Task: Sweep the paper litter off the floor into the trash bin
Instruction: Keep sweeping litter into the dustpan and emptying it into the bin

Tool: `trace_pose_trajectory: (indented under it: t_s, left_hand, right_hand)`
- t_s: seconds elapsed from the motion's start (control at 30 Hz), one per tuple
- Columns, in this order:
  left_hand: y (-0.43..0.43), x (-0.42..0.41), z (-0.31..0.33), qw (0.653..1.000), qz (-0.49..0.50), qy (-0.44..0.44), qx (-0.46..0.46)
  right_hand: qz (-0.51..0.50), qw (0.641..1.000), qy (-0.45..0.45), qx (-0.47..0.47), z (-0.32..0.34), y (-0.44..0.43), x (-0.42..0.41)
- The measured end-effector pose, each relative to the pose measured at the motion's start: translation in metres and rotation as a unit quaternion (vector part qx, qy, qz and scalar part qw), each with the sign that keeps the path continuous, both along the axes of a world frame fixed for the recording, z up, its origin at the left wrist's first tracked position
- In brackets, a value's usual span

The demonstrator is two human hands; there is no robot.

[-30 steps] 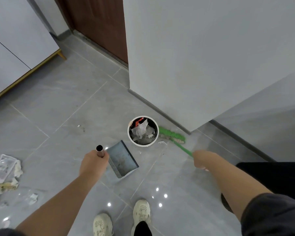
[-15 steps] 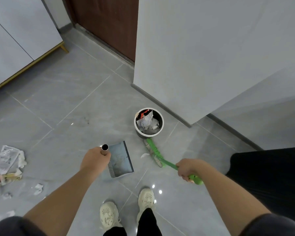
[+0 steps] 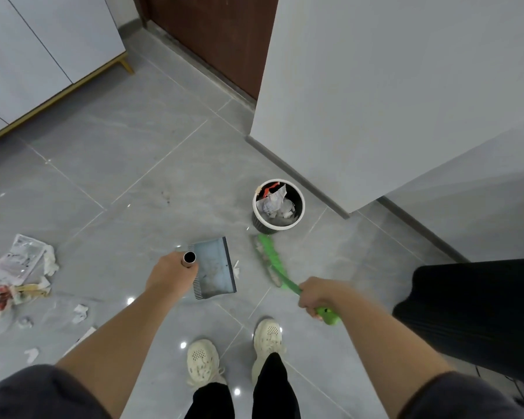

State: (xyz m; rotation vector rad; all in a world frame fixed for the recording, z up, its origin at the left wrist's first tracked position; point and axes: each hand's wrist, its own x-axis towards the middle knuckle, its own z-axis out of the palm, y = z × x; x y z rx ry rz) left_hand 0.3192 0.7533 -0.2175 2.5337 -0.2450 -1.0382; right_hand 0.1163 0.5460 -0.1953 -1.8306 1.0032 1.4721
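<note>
Where the wall corner [image 3: 350, 211] juts out, the floor [image 3: 127, 164] lies open leftward to the cabinet [image 3: 43, 55]. Left hand [image 3: 170, 275] grips the dustpan [image 3: 215, 267] by its upright metal handle, pan flat on floor. Right hand [image 3: 318, 293] grips the green broom [image 3: 270, 258], head down between pan and trash bin [image 3: 277, 227]. Bin stands near the floor's wall edge, holding crumpled paper. Small scrap [image 3: 236, 269] lies just beside the pan lip. Paper litter [image 3: 18, 273] sits far left, well apart from bin.

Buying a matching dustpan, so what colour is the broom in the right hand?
Bright green: the broom shows best in the head view, the only view here.
</note>
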Motion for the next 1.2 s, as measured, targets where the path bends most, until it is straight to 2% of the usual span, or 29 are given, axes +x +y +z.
trace_pose_trajectory:
  t_s: [0.07,0.13,0.23,0.5,0.7,0.77,0.93,1.07,1.2]
  left_hand:
    - [0.006,0.001,-0.002,1.000,0.004,-0.005,-0.006]
    - [0.010,0.006,-0.003,1.000,0.024,-0.007,-0.015]
    - [0.017,0.017,-0.002,0.997,0.070,-0.001,-0.026]
    - [0.051,0.042,0.001,0.990,0.131,-0.019,-0.053]
    - [0.079,0.066,0.000,0.989,0.139,-0.039,-0.027]
    - [0.088,0.070,-0.007,0.989,0.144,-0.034,-0.020]
    - [0.098,0.072,-0.016,0.987,0.157,-0.028,-0.014]
    - [0.107,0.076,-0.012,0.987,0.159,-0.014,-0.017]
    - [0.108,0.080,-0.006,0.983,0.179,-0.008,-0.025]
  right_hand:
    - [-0.038,0.998,-0.024,0.053,-0.001,0.015,0.021]
    - [-0.140,0.984,-0.042,0.103,0.007,0.019,0.037]
    - [-0.229,0.964,-0.036,0.128,0.028,0.010,0.040]
    - [-0.204,0.977,-0.043,0.048,0.070,-0.016,0.028]
    - [-0.072,0.995,-0.055,-0.042,0.032,0.012,0.063]
    - [-0.062,0.995,-0.067,-0.047,0.017,0.031,0.078]
    - [0.027,0.999,-0.040,0.011,-0.001,0.076,0.113]
    - [-0.100,0.988,-0.030,0.113,0.029,0.050,0.115]
    - [-0.124,0.985,-0.053,0.108,0.062,0.029,0.116]
